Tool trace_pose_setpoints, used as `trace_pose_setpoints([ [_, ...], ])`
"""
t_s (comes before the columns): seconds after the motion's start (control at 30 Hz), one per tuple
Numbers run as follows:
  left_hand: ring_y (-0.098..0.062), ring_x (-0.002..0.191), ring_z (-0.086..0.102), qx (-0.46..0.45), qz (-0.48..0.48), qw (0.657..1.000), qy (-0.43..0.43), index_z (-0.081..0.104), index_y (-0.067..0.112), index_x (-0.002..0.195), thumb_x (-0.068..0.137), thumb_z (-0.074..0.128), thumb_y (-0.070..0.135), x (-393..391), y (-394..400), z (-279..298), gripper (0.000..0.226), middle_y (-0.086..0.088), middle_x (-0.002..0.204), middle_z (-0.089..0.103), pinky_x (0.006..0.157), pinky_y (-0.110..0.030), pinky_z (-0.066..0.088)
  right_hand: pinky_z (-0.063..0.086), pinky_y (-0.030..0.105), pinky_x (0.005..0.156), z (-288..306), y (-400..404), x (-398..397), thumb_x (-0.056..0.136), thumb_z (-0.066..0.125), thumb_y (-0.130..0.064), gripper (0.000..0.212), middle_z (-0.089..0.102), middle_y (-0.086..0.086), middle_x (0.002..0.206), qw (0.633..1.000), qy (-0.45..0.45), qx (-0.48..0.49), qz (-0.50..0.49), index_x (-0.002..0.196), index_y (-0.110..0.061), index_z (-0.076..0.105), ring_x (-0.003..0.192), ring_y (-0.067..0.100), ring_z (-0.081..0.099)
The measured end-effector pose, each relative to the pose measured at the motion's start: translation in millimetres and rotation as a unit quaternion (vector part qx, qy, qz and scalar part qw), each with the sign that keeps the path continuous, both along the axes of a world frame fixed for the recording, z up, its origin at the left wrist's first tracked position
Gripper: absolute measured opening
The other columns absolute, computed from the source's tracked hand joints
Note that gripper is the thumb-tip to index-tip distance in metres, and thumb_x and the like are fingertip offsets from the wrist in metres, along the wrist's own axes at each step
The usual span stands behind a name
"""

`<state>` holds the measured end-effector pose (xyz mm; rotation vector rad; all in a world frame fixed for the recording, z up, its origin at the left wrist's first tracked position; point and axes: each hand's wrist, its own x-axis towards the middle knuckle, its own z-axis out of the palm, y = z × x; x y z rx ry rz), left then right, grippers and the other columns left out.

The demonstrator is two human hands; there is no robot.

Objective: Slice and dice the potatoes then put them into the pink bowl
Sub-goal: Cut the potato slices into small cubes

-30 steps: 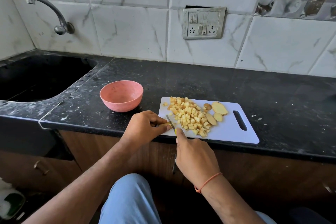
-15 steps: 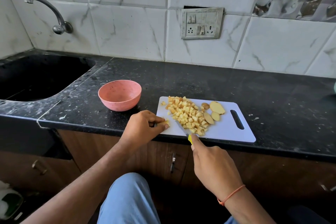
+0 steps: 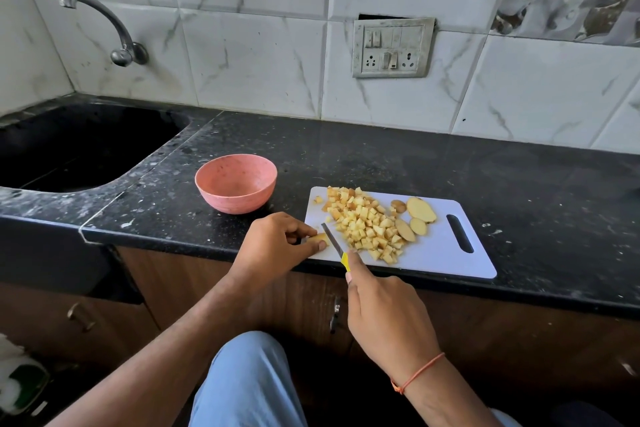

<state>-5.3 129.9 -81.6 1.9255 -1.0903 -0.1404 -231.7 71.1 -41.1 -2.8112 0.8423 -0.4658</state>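
Hands are working at the near edge of a white cutting board (image 3: 446, 253) that is lying on a black speckled counter (image 3: 381, 156). The left hand (image 3: 273, 243) is pinching a small piece of potato (image 3: 318, 238) between curled fingers and thumb at the board's near-left corner. The right hand (image 3: 388, 315), wearing an orange thread at the wrist, is gripping a knife (image 3: 334, 243) by its yellow handle, forefinger lying along the top; the blade is angling away from the person and resting just beside the pinched piece, between it and the pile. A heap of diced potato cubes (image 3: 363, 222) is sitting in the middle of the board, and a few uncut potato slices (image 3: 419, 210) are lying just to its right, near the board's handle slot. The pink bowl (image 3: 236, 183) is standing on the counter just left of the board, with no potato showing inside it. A dark sink (image 3: 79, 149) is sitting to the far left under a metal tap (image 3: 114, 31). A switch plate (image 3: 391, 47) is hanging on the marbled wall tiles behind.
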Motion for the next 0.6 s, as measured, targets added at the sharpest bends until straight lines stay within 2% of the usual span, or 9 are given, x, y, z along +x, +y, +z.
trace_pose_setpoints([
  [0.17,0.002,0.09,0.068,-0.012,-0.005,1.0,0.007,0.084,0.031,0.105,0.072,0.09,0.06,-0.4,0.4,-1.4,0.044,0.019,0.099,0.072,0.077,-0.022,0.059,0.032,0.02,0.049,0.2,-2.1,1.7,0.112,0.028,-0.04,0.053,0.05,-0.011,0.068,1.0,0.006,0.005,0.004,0.164,-0.03,0.023,0.057,0.009,0.05],
  [0.3,-0.001,0.086,0.068,-0.008,-0.022,1.0,0.011,0.084,0.031,0.108,0.068,0.089,0.068,4.8,1.8,-0.1,0.055,0.018,0.097,0.072,0.07,-0.017,0.055,0.038,0.021,0.05,-0.6,-2.5,2.5,0.112,0.029,-0.04,0.053,0.05,-0.01,0.067,1.0,0.007,0.008,0.001,0.164,-0.03,0.023,0.058,0.01,0.053],
  [0.43,-0.006,0.081,0.068,-0.004,-0.028,0.999,0.019,0.084,0.033,0.103,0.072,0.087,0.067,6.2,1.0,2.1,0.045,0.017,0.093,0.073,0.066,-0.021,0.055,0.039,0.022,0.051,0.0,-3.7,2.1,0.112,0.029,-0.039,0.053,0.049,-0.01,0.066,1.0,0.006,0.005,-0.003,0.164,-0.03,0.024,0.058,0.01,0.053],
  [0.53,-0.002,0.09,0.072,0.024,-0.076,0.996,0.028,0.084,0.035,0.105,0.086,0.082,0.056,14.0,3.8,9.6,0.029,0.021,0.101,0.074,0.079,-0.025,0.06,0.043,0.022,0.054,0.8,-5.1,-0.1,0.112,0.03,-0.039,0.054,0.049,-0.01,0.067,1.0,0.007,0.01,-0.006,0.164,-0.03,0.023,0.06,0.01,0.054],
  [0.6,-0.005,0.096,0.073,0.049,-0.126,0.99,0.033,0.082,0.034,0.115,0.091,0.083,0.041,23.4,8.9,13.6,0.025,0.016,0.109,0.074,0.086,-0.025,0.06,0.037,0.021,0.05,1.3,-4.3,-0.9,0.112,0.03,-0.04,0.054,0.048,-0.01,0.065,1.0,0.007,0.01,-0.007,0.164,-0.03,0.022,0.058,0.009,0.052],
])
